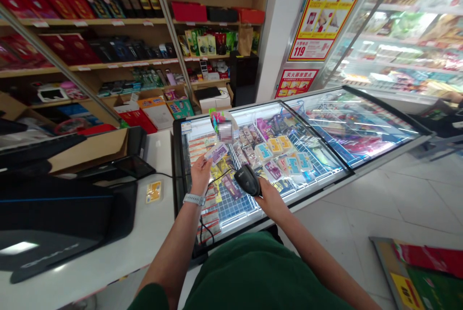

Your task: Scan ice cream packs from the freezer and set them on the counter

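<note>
My left hand (201, 175), with a watch on its wrist, pinches a small purple and white package (217, 153) over the left end of the glass-topped freezer (180, 180). To its right, my right hand (271, 199) grips a black handheld scanner (247, 180), whose head points left toward the package. A black cable runs from the scanner. Several packs with blue, orange and purple labels, such as an orange one (285, 142), lie right of the scanner on the freezer. Wire baskets and colourful packets show under the glass.
On the white counter (155, 223) at the left lie a yellow-labelled pack (154, 192) and a black checkout machine (65, 223). Stocked shelves (137, 63) stand behind. A floor-level display (423, 271) is at the lower right.
</note>
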Available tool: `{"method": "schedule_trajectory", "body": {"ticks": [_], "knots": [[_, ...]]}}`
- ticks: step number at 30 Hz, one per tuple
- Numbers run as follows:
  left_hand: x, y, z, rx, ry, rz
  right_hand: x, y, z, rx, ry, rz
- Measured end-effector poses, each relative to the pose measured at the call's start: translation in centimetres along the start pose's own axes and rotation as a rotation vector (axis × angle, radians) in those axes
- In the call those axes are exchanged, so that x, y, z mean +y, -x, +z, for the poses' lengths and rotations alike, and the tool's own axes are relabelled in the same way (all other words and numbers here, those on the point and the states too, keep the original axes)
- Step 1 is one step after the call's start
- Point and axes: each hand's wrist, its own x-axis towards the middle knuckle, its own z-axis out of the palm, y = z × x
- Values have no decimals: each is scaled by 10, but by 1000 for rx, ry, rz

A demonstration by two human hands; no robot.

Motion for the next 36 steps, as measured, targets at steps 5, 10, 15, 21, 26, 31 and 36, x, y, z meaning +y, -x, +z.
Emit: {"method": "schedule_trajectory", "body": {"ticks": [5,10,15,21,26,31,36], "knots": [[0,2,2,-2,-5,-7,4,2,-2,45,57,-36],[-1,3,3,-10,-14,-9,5,3,-1,89,5,-42],[0,5,2,-9,-27,-9,7,2,-2,158,-25,87],[0,6,4,-10,-17,-21,10,1,-5,130,-20,90],[0,7,8,-5,-9,-19,11,1,-5,95,-29,96],[1,8,9,-13,3,-12,8,-1,-5,70,-21,75],[-1,8,8,-7,15,-4,1,-4,-5,73,-73,-11]]}}
